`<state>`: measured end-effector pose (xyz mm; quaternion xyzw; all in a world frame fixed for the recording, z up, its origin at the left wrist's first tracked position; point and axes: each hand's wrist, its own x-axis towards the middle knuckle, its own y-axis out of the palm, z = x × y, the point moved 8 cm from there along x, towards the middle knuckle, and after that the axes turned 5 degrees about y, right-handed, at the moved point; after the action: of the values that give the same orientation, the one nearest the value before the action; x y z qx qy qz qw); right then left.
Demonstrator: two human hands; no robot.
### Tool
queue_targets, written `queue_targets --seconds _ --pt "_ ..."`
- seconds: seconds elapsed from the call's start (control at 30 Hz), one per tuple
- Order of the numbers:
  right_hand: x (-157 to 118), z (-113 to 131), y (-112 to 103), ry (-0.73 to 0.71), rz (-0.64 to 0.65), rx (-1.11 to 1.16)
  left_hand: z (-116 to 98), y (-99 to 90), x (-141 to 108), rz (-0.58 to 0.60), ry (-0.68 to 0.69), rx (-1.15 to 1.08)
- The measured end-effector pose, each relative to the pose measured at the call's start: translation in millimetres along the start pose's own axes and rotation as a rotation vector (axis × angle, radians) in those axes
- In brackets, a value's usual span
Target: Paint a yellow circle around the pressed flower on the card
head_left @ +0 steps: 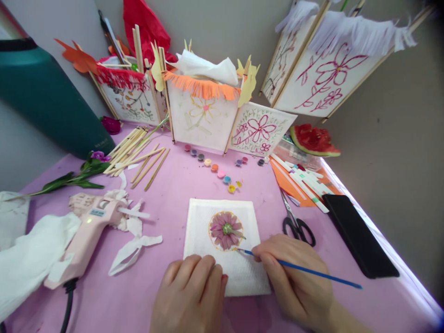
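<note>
A white square panel (pixel 243 277) lies flat before me. On it sits a dusky pink flower (pixel 227 230) with a green centre, ringed by a thin yellow painted line. My right hand (pixel 294 277) grips a slim blue paintbrush (pixel 312 269) like a pen. The brush tip touches or hovers just over the yellow ring, below the flower; which of these I cannot tell. My left hand (pixel 190 291) rests on the panel's lower left corner, fingers bent side by side and their tips mostly hidden. Small paint pots (pixel 221 174) run in a line beyond the panel.
Black-handled scissors (pixel 296 226) and a black phone (pixel 359 236) lie at right. A pink glue gun (pixel 86 236) with paper scraps (pixel 133 252) is at left. Behind stand decorated paper lanterns (pixel 204 111), wooden sticks (pixel 130 148) and a teal bottle (pixel 45 97).
</note>
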<state>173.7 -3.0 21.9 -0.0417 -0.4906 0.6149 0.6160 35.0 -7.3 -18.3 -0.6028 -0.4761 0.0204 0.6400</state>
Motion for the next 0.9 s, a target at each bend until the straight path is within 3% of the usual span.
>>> queue_targets --seconds 0.4,0.9 --pt "1 -9 -14 0.022 -0.062 -0.084 0 -2.0 -1 0.004 0.001 -0.007" --pt "0 -3 -1 0.014 -0.001 -0.008 0 -0.7 -1 0.006 -0.012 0.004"
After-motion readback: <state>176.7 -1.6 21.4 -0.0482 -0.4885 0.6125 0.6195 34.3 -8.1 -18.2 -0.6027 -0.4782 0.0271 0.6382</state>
